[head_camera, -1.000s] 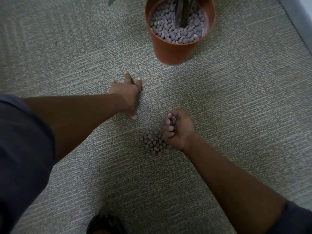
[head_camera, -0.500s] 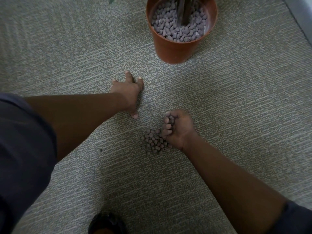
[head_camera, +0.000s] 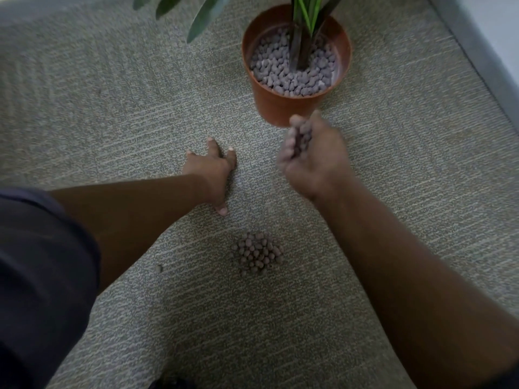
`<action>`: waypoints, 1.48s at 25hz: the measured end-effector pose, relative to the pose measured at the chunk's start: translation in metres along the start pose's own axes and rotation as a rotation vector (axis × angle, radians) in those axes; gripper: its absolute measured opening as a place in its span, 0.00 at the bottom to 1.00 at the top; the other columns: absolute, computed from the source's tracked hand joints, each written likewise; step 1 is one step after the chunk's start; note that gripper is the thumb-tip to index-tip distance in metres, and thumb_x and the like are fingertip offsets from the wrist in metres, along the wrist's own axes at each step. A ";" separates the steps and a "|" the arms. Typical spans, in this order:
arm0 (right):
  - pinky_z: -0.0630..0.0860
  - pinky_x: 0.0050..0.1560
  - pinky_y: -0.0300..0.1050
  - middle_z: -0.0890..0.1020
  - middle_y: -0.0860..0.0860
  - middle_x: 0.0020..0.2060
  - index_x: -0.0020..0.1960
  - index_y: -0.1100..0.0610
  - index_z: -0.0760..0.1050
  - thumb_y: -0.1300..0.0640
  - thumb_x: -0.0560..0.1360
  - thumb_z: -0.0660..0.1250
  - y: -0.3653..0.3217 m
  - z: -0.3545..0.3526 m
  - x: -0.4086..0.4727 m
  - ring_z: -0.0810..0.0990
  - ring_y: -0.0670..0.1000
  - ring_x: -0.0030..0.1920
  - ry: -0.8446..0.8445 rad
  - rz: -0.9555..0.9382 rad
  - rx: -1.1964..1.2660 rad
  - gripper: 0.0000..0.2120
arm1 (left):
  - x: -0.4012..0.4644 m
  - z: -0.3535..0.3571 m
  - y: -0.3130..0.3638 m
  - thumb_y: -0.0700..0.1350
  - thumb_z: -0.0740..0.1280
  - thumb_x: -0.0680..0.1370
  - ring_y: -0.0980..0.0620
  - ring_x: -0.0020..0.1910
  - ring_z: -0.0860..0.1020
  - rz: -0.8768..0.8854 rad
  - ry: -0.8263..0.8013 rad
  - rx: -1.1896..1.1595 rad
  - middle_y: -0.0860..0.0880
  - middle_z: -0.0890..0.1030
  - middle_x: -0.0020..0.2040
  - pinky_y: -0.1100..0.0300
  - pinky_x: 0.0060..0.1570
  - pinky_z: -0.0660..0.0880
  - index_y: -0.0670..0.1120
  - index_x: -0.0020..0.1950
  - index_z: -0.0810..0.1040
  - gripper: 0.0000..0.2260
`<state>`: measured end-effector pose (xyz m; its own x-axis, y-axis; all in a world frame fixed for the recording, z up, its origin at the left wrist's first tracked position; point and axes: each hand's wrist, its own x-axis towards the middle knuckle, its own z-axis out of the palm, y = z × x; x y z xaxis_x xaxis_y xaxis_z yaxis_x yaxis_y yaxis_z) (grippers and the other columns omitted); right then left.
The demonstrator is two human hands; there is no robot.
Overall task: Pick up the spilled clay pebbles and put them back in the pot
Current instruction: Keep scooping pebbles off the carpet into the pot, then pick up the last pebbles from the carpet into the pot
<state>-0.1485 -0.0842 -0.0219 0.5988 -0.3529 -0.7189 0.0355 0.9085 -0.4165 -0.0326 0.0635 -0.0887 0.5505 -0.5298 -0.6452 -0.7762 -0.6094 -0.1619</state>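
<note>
A small heap of brown clay pebbles lies on the grey carpet between my forearms. An orange-brown pot with a green plant stands farther away, filled with grey pebbles around the stem. My right hand is raised off the carpet just in front of the pot, cupped and closed around a handful of pebbles; it is blurred. My left hand rests flat on the carpet with fingers spread, left of the right hand and beyond the heap.
One stray pebble lies on the carpet left of the heap. Plant leaves hang over the carpet at the top. A pale wall base runs along the right edge. A dark shoe tip shows at the bottom.
My right hand has lifted from beside the heap and moved toward the pot, carrying pebbles. The left hand stays planted. The view has tilted, showing more of the plant.
</note>
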 end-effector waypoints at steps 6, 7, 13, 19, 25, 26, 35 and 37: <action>0.75 0.65 0.47 0.77 0.61 0.64 0.70 0.67 0.71 0.50 0.85 0.55 -0.067 0.050 0.009 0.78 0.55 0.63 0.028 -0.226 0.162 0.23 | 0.001 -0.001 -0.001 0.62 0.83 0.56 0.27 0.72 0.64 0.009 -0.014 0.001 0.35 0.41 0.81 0.39 0.67 0.69 0.53 0.82 0.42 0.67; 0.73 0.67 0.47 0.76 0.61 0.66 0.71 0.67 0.70 0.51 0.85 0.54 -0.071 0.049 0.010 0.77 0.55 0.64 0.007 -0.236 0.184 0.23 | 0.001 0.000 -0.001 0.62 0.83 0.56 0.28 0.72 0.64 0.006 -0.013 -0.003 0.36 0.42 0.81 0.39 0.67 0.69 0.53 0.82 0.42 0.67; 0.58 0.79 0.53 0.65 0.66 0.76 0.78 0.70 0.56 0.55 0.85 0.51 -0.078 0.041 0.011 0.63 0.60 0.77 -0.033 -0.271 0.225 0.26 | 0.001 0.000 -0.001 0.62 0.83 0.56 0.30 0.72 0.66 0.011 0.006 0.030 0.35 0.43 0.81 0.39 0.67 0.68 0.52 0.82 0.43 0.67; 0.82 0.55 0.46 0.85 0.60 0.55 0.64 0.63 0.76 0.64 0.78 0.62 -0.044 0.020 0.007 0.85 0.54 0.55 0.083 -0.469 -0.141 0.15 | 0.004 0.003 -0.001 0.62 0.83 0.56 0.28 0.73 0.64 0.014 0.007 0.005 0.34 0.42 0.80 0.38 0.70 0.65 0.52 0.82 0.42 0.67; 0.66 0.74 0.58 0.66 0.57 0.77 0.79 0.52 0.62 0.54 0.74 0.73 0.016 -0.062 0.026 0.64 0.58 0.77 0.014 -0.321 -1.953 0.37 | 0.007 0.008 -0.003 0.61 0.84 0.55 0.24 0.73 0.60 0.004 0.002 -0.052 0.36 0.42 0.81 0.37 0.71 0.64 0.53 0.82 0.42 0.68; 0.61 0.76 0.64 0.54 0.55 0.81 0.81 0.48 0.52 0.51 0.72 0.76 0.021 -0.071 0.026 0.51 0.60 0.81 -0.039 -0.213 -2.159 0.46 | 0.008 0.008 -0.003 0.61 0.84 0.55 0.24 0.73 0.61 0.004 0.006 -0.046 0.36 0.42 0.81 0.37 0.71 0.64 0.53 0.82 0.42 0.68; 0.60 0.63 0.82 0.29 0.49 0.79 0.79 0.36 0.36 0.51 0.64 0.83 0.032 -0.092 0.016 0.30 0.67 0.77 -0.074 -0.020 -2.337 0.65 | 0.005 0.012 -0.007 0.62 0.82 0.58 0.25 0.74 0.59 0.043 0.006 -0.036 0.36 0.40 0.81 0.36 0.70 0.63 0.55 0.81 0.42 0.64; 0.61 0.64 0.81 0.30 0.48 0.79 0.78 0.35 0.36 0.49 0.63 0.84 0.031 -0.095 0.017 0.31 0.67 0.77 -0.068 -0.047 -2.344 0.65 | -0.004 0.018 -0.014 0.60 0.81 0.62 0.26 0.75 0.56 0.113 0.005 -0.076 0.40 0.43 0.82 0.35 0.69 0.65 0.56 0.81 0.47 0.58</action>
<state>-0.2137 -0.0828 -0.1001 0.6425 -0.3086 -0.7014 -0.5574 -0.8163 -0.1515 -0.0300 0.0849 -0.0975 0.4628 -0.6003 -0.6523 -0.8078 -0.5887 -0.0313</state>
